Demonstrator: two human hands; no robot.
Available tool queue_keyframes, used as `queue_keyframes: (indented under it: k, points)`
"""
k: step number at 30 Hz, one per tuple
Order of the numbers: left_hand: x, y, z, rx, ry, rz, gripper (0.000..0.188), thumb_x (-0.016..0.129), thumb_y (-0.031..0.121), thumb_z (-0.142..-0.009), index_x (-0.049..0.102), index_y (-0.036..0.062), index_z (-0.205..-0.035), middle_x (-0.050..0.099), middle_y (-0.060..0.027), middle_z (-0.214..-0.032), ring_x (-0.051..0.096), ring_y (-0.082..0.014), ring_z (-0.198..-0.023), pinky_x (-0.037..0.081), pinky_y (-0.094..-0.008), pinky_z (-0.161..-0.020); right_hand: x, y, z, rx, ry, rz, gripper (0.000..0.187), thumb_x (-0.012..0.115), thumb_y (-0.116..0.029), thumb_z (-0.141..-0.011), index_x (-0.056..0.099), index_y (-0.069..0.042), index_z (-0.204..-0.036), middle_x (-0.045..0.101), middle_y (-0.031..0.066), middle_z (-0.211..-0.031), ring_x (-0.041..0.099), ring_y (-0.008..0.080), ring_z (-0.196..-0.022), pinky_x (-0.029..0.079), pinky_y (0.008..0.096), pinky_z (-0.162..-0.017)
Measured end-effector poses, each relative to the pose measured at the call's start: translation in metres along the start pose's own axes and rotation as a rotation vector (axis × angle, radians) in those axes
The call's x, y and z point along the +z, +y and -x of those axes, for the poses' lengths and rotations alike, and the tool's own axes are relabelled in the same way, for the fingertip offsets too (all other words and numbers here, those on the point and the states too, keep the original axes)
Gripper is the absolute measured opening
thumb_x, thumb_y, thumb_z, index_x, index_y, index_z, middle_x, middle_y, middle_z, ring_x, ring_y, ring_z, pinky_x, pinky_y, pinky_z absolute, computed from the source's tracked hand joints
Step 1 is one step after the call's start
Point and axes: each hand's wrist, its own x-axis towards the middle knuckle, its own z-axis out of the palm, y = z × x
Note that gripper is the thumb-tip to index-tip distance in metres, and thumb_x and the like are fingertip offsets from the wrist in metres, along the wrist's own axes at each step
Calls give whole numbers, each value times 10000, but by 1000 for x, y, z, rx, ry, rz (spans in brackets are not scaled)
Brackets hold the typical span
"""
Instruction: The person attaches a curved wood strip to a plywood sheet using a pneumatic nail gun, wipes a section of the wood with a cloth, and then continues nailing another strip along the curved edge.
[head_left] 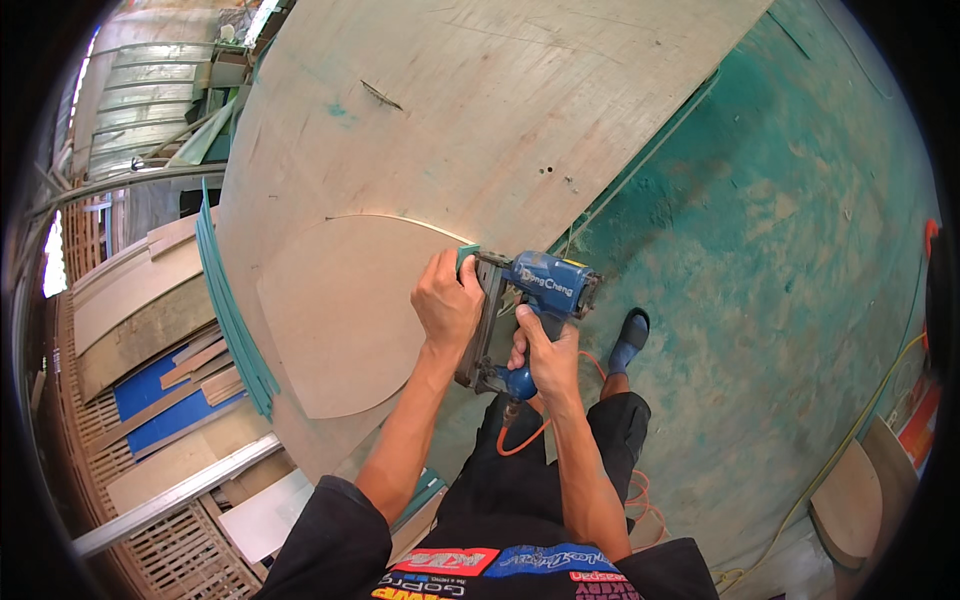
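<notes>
The nail gun (545,285), blue and dark grey, lies across the right hand (555,367), inside its curled fingers, which are clamped around the grip just below the blue body. Its long magazine slopes down just beside the left hand (445,310), whose fingers are drawn together on a small green piece (467,256) at the gun's nose; the hidden fingertips leave the exact pinch unclear. That piece sits by the curved edge of a pale rounded board (340,310), which lies flat on the wooden worktop (450,120). An orange hose (524,446) trails from the gun's lower end.
</notes>
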Motion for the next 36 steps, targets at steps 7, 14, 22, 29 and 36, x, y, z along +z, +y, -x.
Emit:
queue_keyframes:
  k: [7,14,22,29,36]
  points:
    - [-2,5,1,-4,-26,-67,123,696,141,-930,659,24,-938,663,-183,-845,655,-428,-746,493,-502,-638,3,4,1,7,7,-35,264,714,-247,-997,663,3,-1064,535,12,-628,527,114,-474,474,291,-463]
    - [-7,-1,3,63,-68,26,117,657,95,-950,666,2,-1021,661,-212,-883,651,-452,-818,505,-504,-697,5,5,-1,-7,7,-79,241,720,-236,-991,649,-9,-950,544,11,-611,530,110,-467,465,286,-453]
    - [1,-17,22,138,43,116,198,646,43,-948,679,-23,-1132,663,-206,-970,650,-430,-867,518,-474,-752,3,11,-4,-28,9,-62,252,720,-233,-989,644,-20,-878,553,15,-599,541,112,-461,468,290,-447]
    - [6,-12,25,83,52,41,206,656,39,-942,685,-20,-1138,679,-204,-975,670,-414,-855,527,-464,-729,1,13,-4,-39,9,-91,268,721,-226,-987,638,-23,-834,562,9,-597,531,99,-460,448,272,-442]
    - [5,-11,22,101,70,32,204,663,24,-925,690,-22,-1122,688,-207,-948,675,-425,-842,533,-466,-712,1,12,-5,-39,11,-70,274,724,-233,-983,641,-23,-828,565,8,-605,530,98,-461,452,268,-448]
